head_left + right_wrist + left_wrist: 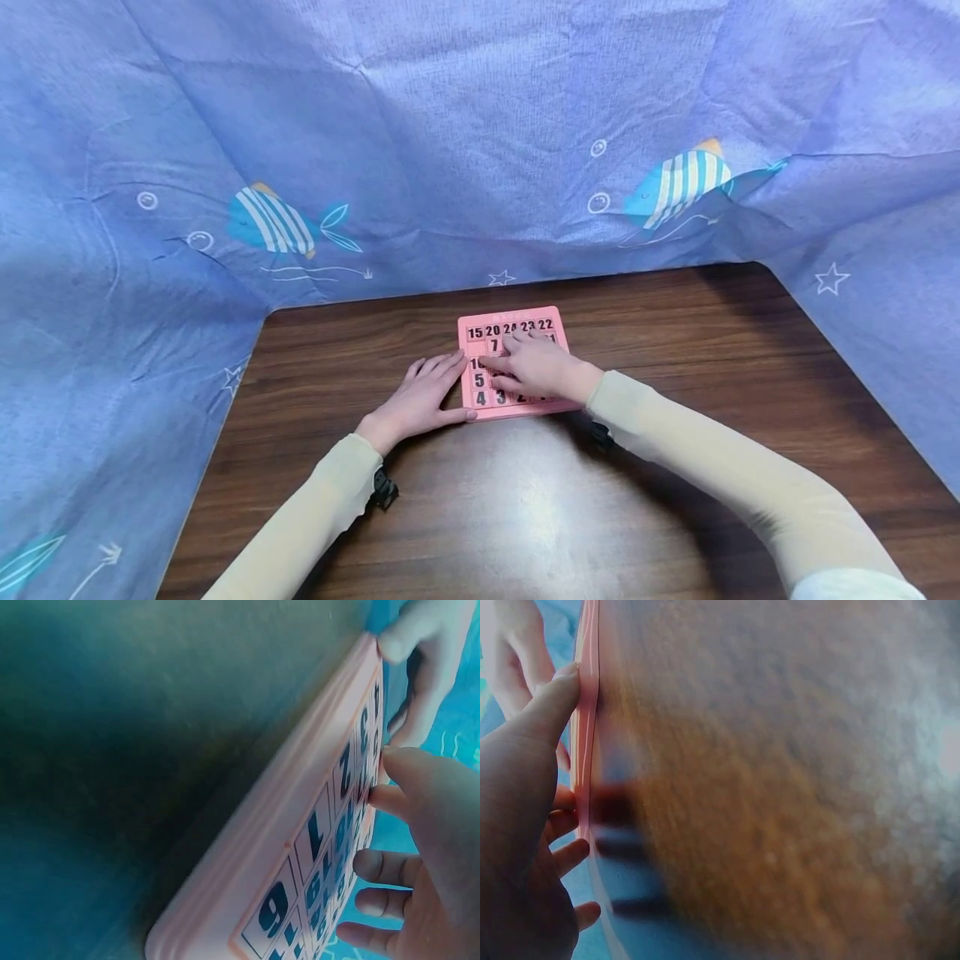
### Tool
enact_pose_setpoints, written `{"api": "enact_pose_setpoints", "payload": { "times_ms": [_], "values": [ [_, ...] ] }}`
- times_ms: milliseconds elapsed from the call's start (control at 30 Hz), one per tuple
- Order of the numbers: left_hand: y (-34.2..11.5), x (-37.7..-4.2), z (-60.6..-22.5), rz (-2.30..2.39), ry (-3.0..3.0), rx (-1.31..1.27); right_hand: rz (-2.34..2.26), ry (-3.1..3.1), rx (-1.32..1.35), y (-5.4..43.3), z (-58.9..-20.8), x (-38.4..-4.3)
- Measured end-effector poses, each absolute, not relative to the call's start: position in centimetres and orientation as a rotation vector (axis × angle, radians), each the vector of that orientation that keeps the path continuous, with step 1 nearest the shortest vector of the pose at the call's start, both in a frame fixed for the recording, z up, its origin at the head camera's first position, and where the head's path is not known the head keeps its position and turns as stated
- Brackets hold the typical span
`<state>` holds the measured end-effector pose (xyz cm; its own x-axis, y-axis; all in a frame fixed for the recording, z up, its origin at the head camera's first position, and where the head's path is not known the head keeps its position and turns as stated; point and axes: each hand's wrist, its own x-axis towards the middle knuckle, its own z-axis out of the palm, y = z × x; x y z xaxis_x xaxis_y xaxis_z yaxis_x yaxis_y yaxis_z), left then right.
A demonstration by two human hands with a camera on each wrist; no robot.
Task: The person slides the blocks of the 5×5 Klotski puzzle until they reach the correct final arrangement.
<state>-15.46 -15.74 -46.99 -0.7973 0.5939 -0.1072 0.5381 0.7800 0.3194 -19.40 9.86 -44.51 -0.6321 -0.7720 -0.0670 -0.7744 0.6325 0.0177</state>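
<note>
A pink number slide puzzle (517, 315) with black digits on its square tiles lies flat on the table. My left hand (420, 398) rests at its near left corner, thumb against the front edge and index finger along the left side, the other fingers spread. Above the tiles is my right hand (543, 367), its index fingertip touching a tile in the left part of the board and hiding several numbers. In the right wrist view, the right hand's fingers (381, 901) are loosely extended over the puzzle (259, 855); the left thumb (397, 643) meets its corner.
The brown wood-grain table (360, 350) reflects light near its front middle. Behind and beside it hangs a blue cloth (450, 150) printed with striped fish, bubbles and stars. A black strap device (384, 488) sits on the left wrist.
</note>
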Motion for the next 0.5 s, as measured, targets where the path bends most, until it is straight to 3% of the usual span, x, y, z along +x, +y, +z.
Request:
{"api": "enact_pose_setpoints", "payload": {
  "times_ms": [500],
  "values": [
    [-15.8,-15.6,-47.4,0.388,2.778,0.889,0.093,2.840,-1.241,9.5,-44.6,-20.6]
  ]
}}
